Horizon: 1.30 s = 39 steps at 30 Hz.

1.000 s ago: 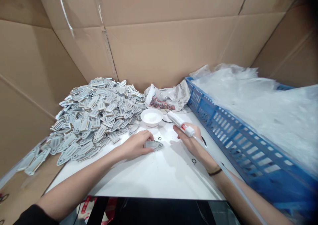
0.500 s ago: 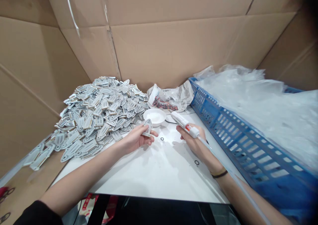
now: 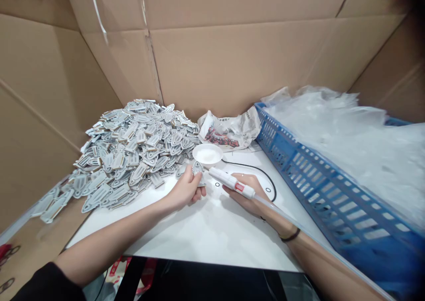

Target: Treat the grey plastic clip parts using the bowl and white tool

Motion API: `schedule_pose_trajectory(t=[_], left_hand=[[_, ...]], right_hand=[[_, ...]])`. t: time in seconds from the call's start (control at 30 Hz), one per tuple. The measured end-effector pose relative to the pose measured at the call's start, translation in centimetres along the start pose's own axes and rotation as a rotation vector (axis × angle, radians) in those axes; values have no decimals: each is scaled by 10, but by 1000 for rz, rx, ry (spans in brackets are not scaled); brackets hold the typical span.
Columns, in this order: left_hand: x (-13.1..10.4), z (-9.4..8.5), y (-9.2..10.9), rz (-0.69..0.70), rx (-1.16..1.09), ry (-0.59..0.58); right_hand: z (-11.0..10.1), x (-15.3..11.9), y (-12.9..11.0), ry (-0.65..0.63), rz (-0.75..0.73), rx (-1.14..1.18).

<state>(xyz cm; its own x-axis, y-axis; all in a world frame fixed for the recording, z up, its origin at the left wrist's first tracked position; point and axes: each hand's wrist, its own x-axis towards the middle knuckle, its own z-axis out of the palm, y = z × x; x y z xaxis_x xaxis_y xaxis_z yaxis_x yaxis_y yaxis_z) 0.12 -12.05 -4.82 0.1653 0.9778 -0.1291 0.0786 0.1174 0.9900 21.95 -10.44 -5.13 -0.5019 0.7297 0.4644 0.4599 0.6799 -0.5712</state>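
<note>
My left hand [image 3: 184, 189] pinches a small grey plastic part [image 3: 198, 167] with a pointed, rounded end, held above the white table [image 3: 199, 234]. In my right hand [image 3: 244, 192] lies a white pen-shaped tool [image 3: 229, 179] with a red window and a clear hose [image 3: 282, 211] at its rear. The tool's thin tip is close to the grey part; whether they touch, I cannot tell. Just behind both hands stands a shallow white dish [image 3: 196, 156]. A small black ring [image 3: 217, 184] lies between the hands, another ring [image 3: 268, 190] to the right.
A large pile of similar grey parts [image 3: 133, 155] covers the left side. Crumpled printed paper [image 3: 245, 126] lies behind the dish. On the right, a blue crate [image 3: 305, 172] holds clear plastic bags [image 3: 341, 137]. A black cable [image 3: 270, 179] curves over the table. Cardboard walls [image 3: 232, 66] surround it.
My right hand has moved left, turning the tool so that its tip comes up to the grey part. My left hand has shifted slightly left and keeps hold of the part.
</note>
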Motion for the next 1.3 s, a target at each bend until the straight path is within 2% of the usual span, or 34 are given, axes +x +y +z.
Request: schedule_pose_trajectory(t=[0.3, 0.5, 0.7, 1.07, 1.3], left_hand=[[-4, 5, 8, 77, -111, -102], [-6, 5, 7, 56, -123, -158], [-7, 5, 8, 65, -120, -178], [-9, 6, 9, 77, -121, -165], [-9, 5, 14, 81, -149, -168]], right_hand=[[0, -1, 0, -31, -30, 8], [2, -2, 3, -22, -38, -2], [-2, -1, -5, -27, 48, -60], [-1, -2, -5, -2, -20, -62], [-2, 0, -10, 43, 69, -69]])
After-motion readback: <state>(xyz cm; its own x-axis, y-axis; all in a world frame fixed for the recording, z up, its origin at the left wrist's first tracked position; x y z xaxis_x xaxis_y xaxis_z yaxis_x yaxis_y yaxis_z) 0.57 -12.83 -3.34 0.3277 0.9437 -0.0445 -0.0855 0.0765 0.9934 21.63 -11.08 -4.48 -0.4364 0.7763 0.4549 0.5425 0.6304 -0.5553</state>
